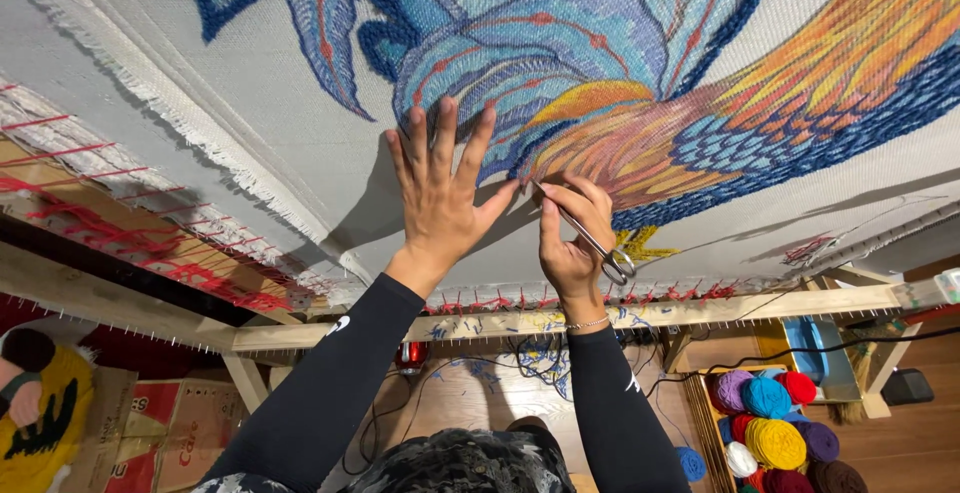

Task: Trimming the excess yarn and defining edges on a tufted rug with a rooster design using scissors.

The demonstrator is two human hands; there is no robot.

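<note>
Head view: left hand presses flat, fingers spread, on the white tufting cloth; right hand pinches slim metal scissors, trimming the colourful yarn design; the next snip calls for a steady tip.

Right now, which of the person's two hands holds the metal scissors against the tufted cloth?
The right hand grips the slim metal scissors; the left hand lies flat, fingers spread, holding nothing.
</note>
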